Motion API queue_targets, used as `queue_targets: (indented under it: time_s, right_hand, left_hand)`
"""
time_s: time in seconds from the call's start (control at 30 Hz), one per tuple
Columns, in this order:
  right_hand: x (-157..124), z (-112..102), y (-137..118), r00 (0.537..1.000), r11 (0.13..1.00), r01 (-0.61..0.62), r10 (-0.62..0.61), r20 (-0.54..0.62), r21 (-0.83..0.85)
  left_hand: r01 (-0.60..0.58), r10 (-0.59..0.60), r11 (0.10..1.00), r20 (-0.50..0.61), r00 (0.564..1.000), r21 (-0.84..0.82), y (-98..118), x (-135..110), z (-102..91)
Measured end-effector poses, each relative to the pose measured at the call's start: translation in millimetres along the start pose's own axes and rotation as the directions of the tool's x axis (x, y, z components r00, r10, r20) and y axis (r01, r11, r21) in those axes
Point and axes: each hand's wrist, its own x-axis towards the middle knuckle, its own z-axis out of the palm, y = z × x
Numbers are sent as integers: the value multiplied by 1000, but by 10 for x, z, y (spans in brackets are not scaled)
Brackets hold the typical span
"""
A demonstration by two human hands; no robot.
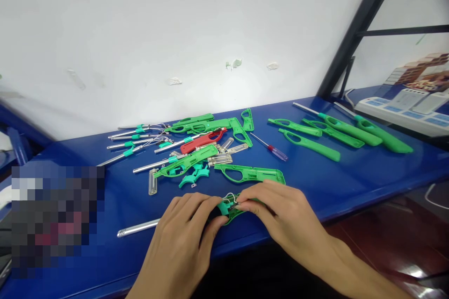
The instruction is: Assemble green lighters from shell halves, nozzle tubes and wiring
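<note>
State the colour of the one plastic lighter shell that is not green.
Red: the red plastic lighter shell, clearest in the head view.

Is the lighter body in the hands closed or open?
Open: white wires and a teal part lie exposed inside the green lighter body between left hand and right hand.

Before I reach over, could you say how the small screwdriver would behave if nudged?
The small screwdriver looks thin and short, so probably light and stiff. Its rounded handle lies free on the smooth blue bench, so it may roll.
</note>
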Motion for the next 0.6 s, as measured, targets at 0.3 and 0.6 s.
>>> queue_targets:
  time_s: [0.3, 0.6]
  right_hand:
    - [-5, -3, -5, 998, 997, -61, 61, -17, 44]
    - [68, -56, -31, 956, 923, -294, 281, 84, 248]
  left_hand:
    - [7, -7, 1000, 10, 1000, 11, -1, -19, 14]
    - [-22, 22, 1000, -15, 1000, 16, 4, -10, 15]
